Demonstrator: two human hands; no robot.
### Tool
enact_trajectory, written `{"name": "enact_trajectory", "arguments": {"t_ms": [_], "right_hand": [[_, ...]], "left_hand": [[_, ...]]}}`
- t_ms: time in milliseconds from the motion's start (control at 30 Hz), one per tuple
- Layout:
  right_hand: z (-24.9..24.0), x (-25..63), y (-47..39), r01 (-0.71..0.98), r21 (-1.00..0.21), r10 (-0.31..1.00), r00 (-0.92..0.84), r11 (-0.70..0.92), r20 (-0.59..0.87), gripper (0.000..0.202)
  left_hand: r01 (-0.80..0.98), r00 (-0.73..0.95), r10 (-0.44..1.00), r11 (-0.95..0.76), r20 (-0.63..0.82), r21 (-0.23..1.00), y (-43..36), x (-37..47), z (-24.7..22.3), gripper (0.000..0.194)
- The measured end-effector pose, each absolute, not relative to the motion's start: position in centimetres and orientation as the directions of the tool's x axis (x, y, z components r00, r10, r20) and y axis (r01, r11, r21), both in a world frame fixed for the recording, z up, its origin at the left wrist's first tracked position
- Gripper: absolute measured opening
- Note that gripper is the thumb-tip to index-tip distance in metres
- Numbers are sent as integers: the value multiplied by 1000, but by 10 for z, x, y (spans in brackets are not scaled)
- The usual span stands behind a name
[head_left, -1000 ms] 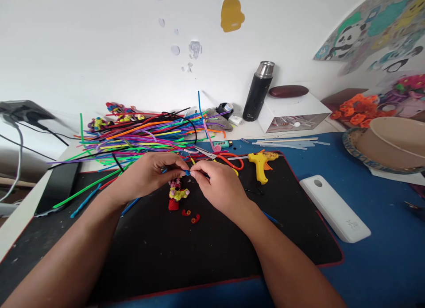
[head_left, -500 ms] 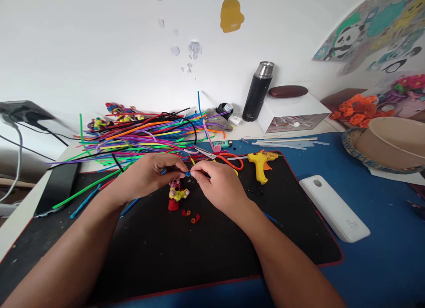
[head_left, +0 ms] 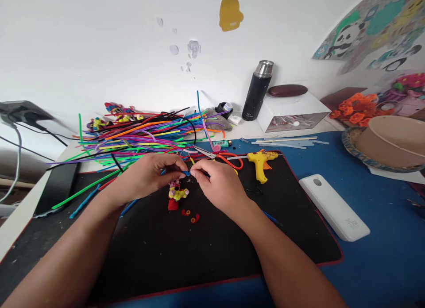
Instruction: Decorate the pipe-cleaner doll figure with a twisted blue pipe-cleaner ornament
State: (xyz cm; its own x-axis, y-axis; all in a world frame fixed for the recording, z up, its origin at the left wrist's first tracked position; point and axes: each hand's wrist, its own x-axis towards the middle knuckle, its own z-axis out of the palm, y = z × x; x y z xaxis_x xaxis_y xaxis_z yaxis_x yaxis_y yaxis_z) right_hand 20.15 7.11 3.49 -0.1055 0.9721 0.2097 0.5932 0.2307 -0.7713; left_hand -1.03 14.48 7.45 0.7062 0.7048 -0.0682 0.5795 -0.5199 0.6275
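Blue material [head_left: 187, 173], its exact shape hard to make out, is pinched between the fingertips of a person's left hand [head_left: 152, 174] and right hand [head_left: 217, 182], above a black mat [head_left: 186, 252]. Near them lie a yellow, pink and red ornament [head_left: 178, 194] and two small red curled pieces [head_left: 196, 217].
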Motion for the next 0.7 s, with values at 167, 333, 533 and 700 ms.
{"name": "enact_trajectory", "arguments": {"t_ms": [167, 333, 533, 700], "right_hand": [[36, 202, 70, 603, -763, 972, -109, 232, 209, 12], [36, 201, 70, 607, -760, 972, -108, 232, 211, 12], [36, 200, 69, 598, -763, 969, -113, 244, 221, 11], [37, 201, 69, 606, -762, 972, -109, 230, 207, 10]], "left_hand": [[565, 712, 699, -509, -72, 650, 147, -13, 70, 23], [548, 724, 682, -479, -103, 686, 145, -11, 71, 30], [553, 713, 701, -541, -23, 634, 144, -12, 69, 26], [559, 691, 723, -515, -21, 649, 143, -8, 68, 28]]}}
